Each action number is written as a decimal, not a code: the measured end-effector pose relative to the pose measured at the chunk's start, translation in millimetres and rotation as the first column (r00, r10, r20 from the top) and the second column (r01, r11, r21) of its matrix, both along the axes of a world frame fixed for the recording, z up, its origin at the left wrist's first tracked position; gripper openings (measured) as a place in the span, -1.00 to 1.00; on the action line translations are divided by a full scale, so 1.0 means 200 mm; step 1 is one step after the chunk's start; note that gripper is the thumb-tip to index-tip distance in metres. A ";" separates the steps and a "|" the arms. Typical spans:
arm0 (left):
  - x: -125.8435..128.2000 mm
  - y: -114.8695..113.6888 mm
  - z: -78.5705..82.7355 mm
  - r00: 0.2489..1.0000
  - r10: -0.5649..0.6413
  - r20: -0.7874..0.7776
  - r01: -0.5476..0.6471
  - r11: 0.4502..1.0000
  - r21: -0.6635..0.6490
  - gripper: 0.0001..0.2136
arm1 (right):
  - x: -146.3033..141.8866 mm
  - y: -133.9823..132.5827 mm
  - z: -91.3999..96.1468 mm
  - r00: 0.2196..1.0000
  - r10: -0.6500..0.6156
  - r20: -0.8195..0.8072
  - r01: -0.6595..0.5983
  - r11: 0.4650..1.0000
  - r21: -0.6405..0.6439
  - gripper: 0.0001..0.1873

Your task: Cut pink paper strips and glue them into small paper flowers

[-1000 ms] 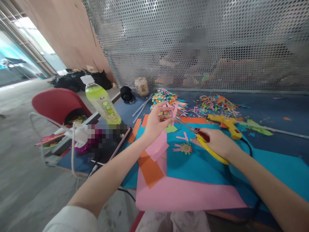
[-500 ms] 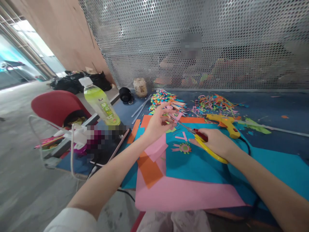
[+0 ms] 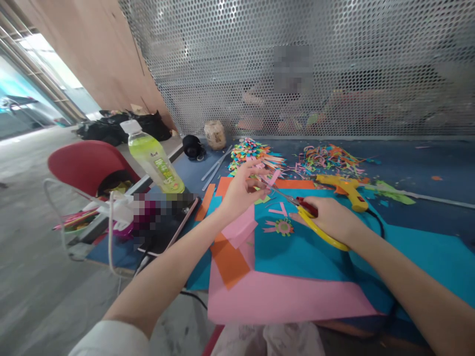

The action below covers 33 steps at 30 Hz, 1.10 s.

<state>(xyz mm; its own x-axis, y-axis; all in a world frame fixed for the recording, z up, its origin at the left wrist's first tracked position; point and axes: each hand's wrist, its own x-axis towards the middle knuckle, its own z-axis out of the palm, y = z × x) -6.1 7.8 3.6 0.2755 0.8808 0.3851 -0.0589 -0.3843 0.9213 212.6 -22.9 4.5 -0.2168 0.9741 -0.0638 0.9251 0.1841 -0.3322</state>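
Note:
My left hand (image 3: 240,190) is raised over the table and pinches a small pink paper strip (image 3: 273,177) between thumb and fingers. My right hand (image 3: 330,217) grips yellow-and-red scissors (image 3: 311,220), whose blades (image 3: 282,194) point left at the strip. A small paper flower (image 3: 282,226) lies on the teal sheet (image 3: 315,252) below the hands. Loose pink paper (image 3: 241,227) and orange paper (image 3: 230,262) lie under my left wrist, on a large pink sheet (image 3: 289,296).
A yellow glue gun (image 3: 345,190) lies behind my right hand. Heaps of coloured paper scraps (image 3: 326,158) and folded pieces (image 3: 249,148) sit near the perforated metal screen (image 3: 297,64). A green drink bottle (image 3: 154,158), red chair (image 3: 87,163) and cables stand left. A person sits behind the screen.
The pink strip in my left hand has become shorter, and the scissor blades have shifted slightly left toward it. Both hands otherwise stay in place.

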 end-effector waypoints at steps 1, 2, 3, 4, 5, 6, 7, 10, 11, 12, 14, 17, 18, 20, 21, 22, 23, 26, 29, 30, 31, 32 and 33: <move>0.00 0.00 0.00 1.000 -0.005 -0.002 0.005 1.000 -0.001 -0.42 | 0.00 0.00 0.00 1.000 0.006 0.003 -0.006 1.000 0.004 -0.76; 0.00 0.00 0.00 1.000 -0.009 -0.003 0.009 1.000 -0.002 -0.43 | 0.00 0.00 0.00 1.000 0.013 0.005 -0.013 1.000 0.007 -0.75; 0.00 0.00 0.00 1.000 -0.014 -0.005 0.014 1.000 -0.002 -0.43 | 0.00 0.00 0.00 1.000 0.018 0.006 -0.019 1.000 0.012 -0.74; 0.00 0.00 0.00 1.000 -0.017 -0.007 0.017 1.000 -0.001 -0.43 | 0.00 0.00 0.00 1.000 0.024 0.005 -0.024 1.000 0.014 -0.72; 0.00 0.00 0.00 1.000 -0.019 -0.009 0.019 1.000 0.002 -0.44 | 0.00 0.00 0.00 1.000 0.027 0.004 -0.027 1.000 0.015 -0.70; 0.00 0.00 -0.01 1.000 -0.019 -0.012 0.019 1.000 0.005 -0.44 | 0.00 0.00 0.00 1.000 0.029 0.003 -0.029 1.000 0.012 -0.67; 0.00 0.01 -0.01 1.000 -0.014 -0.019 0.014 1.000 0.010 -0.45 | 0.00 0.00 0.00 1.000 0.027 0.006 -0.027 1.000 0.008 -0.65; -0.01 0.02 -0.02 0.996 0.021 -0.087 -0.021 1.000 0.004 -0.47 | 0.01 0.01 0.00 0.999 0.018 0.026 -0.018 1.000 0.006 -0.60; -0.02 0.02 -0.03 0.990 0.030 -0.136 -0.031 0.999 -0.008 -0.49 | 0.01 0.01 0.00 0.999 0.012 0.030 -0.012 1.000 0.012 -0.59; -0.02 0.03 -0.04 0.980 0.035 -0.194 -0.040 0.999 -0.019 -0.52 | 0.01 0.01 0.00 1.000 0.006 0.028 -0.007 1.000 0.022 -0.59; -0.03 0.03 -0.06 0.946 0.017 -0.322 -0.029 0.999 -0.033 -0.63 | 0.01 0.01 0.00 1.000 -0.002 0.010 0.001 0.999 0.041 -0.60; -0.04 0.04 -0.07 0.886 -0.040 -0.461 0.014 0.998 -0.060 -0.78 | 0.01 0.01 0.00 1.000 -0.015 0.001 0.015 0.998 0.061 -0.65; -0.04 0.03 -0.07 0.876 -0.047 -0.481 0.017 0.998 -0.066 -0.80 | 0.01 0.02 0.00 1.000 -0.028 0.008 0.027 0.997 0.068 -0.66; -0.04 0.03 -0.07 0.864 -0.028 -0.503 0.004 0.999 -0.049 -0.82 | 0.01 0.02 0.00 0.997 -0.066 0.028 0.063 0.995 0.082 -0.68; -0.04 0.03 -0.07 0.859 -0.015 -0.511 0.000 1.000 -0.030 -0.82 | 0.02 0.02 0.00 0.996 -0.085 0.039 0.081 0.992 0.093 -0.67; -0.04 0.03 -0.08 0.854 -0.009 -0.520 0.000 1.000 -0.018 -0.81 | 0.02 0.02 0.00 0.994 -0.102 0.048 0.096 0.990 0.107 -0.66; -0.04 0.03 -0.08 0.849 -0.011 -0.529 0.005 1.000 -0.013 -0.79 | 0.02 0.02 0.00 0.992 -0.116 0.056 0.108 0.986 0.124 -0.65; -0.04 0.03 -0.10 0.835 -0.002 -0.550 0.002 1.000 0.000 -0.71 | 0.03 0.03 -0.01 0.986 -0.155 0.069 0.141 0.974 0.177 -0.58; -0.03 0.03 -0.11 0.799 0.090 -0.595 -0.050 0.995 0.083 -0.66 | 0.04 0.05 -0.02 0.980 -0.188 0.067 0.171 0.963 0.209 -0.54; -0.02 0.03 -0.12 0.768 0.132 -0.627 -0.063 0.989 0.131 -0.65 | 0.05 0.05 -0.02 0.979 -0.192 0.063 0.175 0.961 0.212 -0.54; -0.01 0.03 -0.12 0.727 0.174 -0.664 -0.066 0.980 0.185 -0.64 | 0.05 0.06 -0.02 0.979 -0.193 0.058 0.177 0.961 0.211 -0.54; 0.00 0.03 -0.13 0.680 0.217 -0.700 -0.062 0.969 0.241 -0.62 | 0.05 0.07 -0.03 0.979 -0.195 0.055 0.180 0.962 0.205 -0.53; 0.01 0.04 -0.13 0.630 0.257 -0.733 -0.053 0.956 0.289 -0.60 | 0.06 0.07 -0.03 0.979 -0.198 0.053 0.184 0.963 0.199 -0.53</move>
